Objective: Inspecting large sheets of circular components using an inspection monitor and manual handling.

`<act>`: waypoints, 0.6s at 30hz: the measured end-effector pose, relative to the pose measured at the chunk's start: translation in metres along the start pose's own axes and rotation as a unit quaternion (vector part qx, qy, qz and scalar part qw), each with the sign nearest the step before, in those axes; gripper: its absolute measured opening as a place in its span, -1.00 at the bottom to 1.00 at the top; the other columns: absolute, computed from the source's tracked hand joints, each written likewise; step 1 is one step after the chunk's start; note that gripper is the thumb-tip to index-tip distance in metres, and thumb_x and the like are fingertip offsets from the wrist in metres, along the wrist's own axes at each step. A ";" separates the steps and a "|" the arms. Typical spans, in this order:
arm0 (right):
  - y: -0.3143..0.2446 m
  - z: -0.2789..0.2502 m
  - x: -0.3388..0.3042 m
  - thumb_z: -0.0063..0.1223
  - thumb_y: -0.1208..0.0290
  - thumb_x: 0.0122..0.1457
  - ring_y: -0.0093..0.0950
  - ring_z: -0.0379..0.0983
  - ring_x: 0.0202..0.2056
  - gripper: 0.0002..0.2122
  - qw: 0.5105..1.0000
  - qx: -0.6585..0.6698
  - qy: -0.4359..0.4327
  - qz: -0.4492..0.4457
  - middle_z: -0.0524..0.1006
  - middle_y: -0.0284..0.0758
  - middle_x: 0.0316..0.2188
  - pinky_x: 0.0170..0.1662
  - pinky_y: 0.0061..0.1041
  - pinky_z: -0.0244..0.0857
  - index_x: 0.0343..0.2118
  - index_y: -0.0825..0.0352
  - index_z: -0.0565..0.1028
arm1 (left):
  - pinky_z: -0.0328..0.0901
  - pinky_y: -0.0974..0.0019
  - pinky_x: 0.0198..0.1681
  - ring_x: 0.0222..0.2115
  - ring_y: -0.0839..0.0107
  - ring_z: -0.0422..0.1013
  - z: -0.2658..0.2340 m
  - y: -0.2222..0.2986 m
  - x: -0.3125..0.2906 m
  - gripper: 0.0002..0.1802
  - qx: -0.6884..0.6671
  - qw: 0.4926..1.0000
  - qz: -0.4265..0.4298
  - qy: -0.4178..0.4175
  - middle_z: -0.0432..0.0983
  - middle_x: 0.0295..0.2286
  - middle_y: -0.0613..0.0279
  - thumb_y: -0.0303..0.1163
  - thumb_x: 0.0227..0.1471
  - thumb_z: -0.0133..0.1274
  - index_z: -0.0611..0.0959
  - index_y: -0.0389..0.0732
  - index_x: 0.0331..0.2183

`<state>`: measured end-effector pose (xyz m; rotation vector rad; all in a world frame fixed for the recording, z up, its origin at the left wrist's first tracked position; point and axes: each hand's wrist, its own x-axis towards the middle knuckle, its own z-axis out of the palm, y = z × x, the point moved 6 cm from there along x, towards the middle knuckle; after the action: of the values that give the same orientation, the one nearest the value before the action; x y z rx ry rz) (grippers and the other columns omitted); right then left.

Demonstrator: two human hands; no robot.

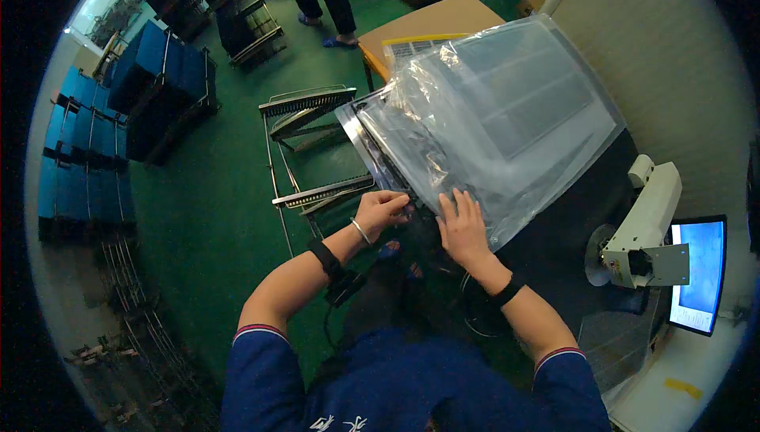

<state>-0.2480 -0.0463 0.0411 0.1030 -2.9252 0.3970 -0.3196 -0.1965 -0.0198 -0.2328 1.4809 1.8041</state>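
A stack of clear plastic sheets or bags (pixel 522 115) lies in front of me on a dark table (pixel 546 238), its near-left side wrinkled and shiny. My right hand (pixel 465 230) rests flat on the near edge of the plastic, fingers stretched out. Beside it on the left, my left hand (pixel 382 209) has its thumb and fingers pinched together at the near corner. Whatever sits between those fingertips is too small to make out. A shiny metal strip (pixel 362 145) runs along the stack's left side, ending close to my left hand.
Left of the table stands a metal frame rack (pixel 328 192) with slotted bars. A monitor (pixel 697 274) and its pale jointed arm (pixel 657 202) are at the right. Behind the stack is a tan tabletop (pixel 455 19). Another person's legs (pixel 336 0) and carts with blue panels (pixel 146 64) stand farther off.
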 end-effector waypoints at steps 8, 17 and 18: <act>0.046 0.000 0.018 0.00 0.50 -0.11 -0.15 0.39 -0.32 -0.69 0.995 0.057 -0.067 0.055 0.42 -0.10 -0.32 -0.33 -0.32 0.31 -0.22 0.32 0.34 | 0.29 0.52 -0.56 -0.63 0.61 0.28 -0.002 0.009 -0.002 -0.85 0.026 0.999 0.000 0.021 0.34 -0.62 0.40 -0.39 -0.07 0.06 0.52 -0.28 -0.51; 0.086 -0.052 0.038 -0.09 0.48 0.01 -0.06 0.36 -0.56 -0.91 0.973 0.156 0.091 0.144 0.42 -0.08 -0.66 -0.52 -0.24 0.21 -0.39 0.30 0.41 | 0.20 0.56 -0.66 -0.72 0.67 0.16 -0.033 -0.004 0.006 -0.93 -0.026 0.998 -0.012 0.059 0.25 -0.71 0.46 -0.45 -0.14 0.03 0.49 -0.20 -0.57; 0.087 -0.055 0.041 -0.09 0.48 0.01 -0.06 0.36 -0.56 -0.91 0.974 0.157 0.089 0.135 0.42 -0.08 -0.66 -0.52 -0.24 0.21 -0.39 0.30 0.41 | 0.20 0.56 -0.66 -0.72 0.67 0.16 -0.035 -0.004 0.007 -0.93 -0.028 0.997 -0.006 0.069 0.25 -0.71 0.46 -0.45 -0.14 0.03 0.49 -0.20 -0.57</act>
<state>-0.2862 0.0505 0.0784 -0.2752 -2.6817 0.8607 -0.3331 -0.2246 -0.0370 -0.3991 1.5216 1.8530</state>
